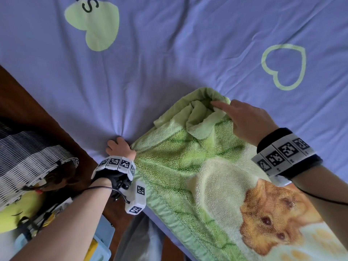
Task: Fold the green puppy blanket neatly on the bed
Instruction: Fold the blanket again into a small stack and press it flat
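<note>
The green fleece puppy blanket [188, 166] lies on the lilac bed sheet [169, 53], running from the centre to the lower right, with an orange puppy print at the lower right. Its far end is bunched into loose folds. My left hand [120, 147] is closed on the blanket's left edge, pinching the fabric against the mattress. My right hand [244, 121] rests on the bunched top end, fingers extended and touching the folded pale-green layer. Both wrists wear bands with black-and-white markers.
The sheet carries pale green heart prints [96, 25] at the far left and far right. A dark wooden floor [37, 110] shows at the left past the bed edge. A woven basket [28, 157] and a yellow soft toy [17, 213] sit at the lower left.
</note>
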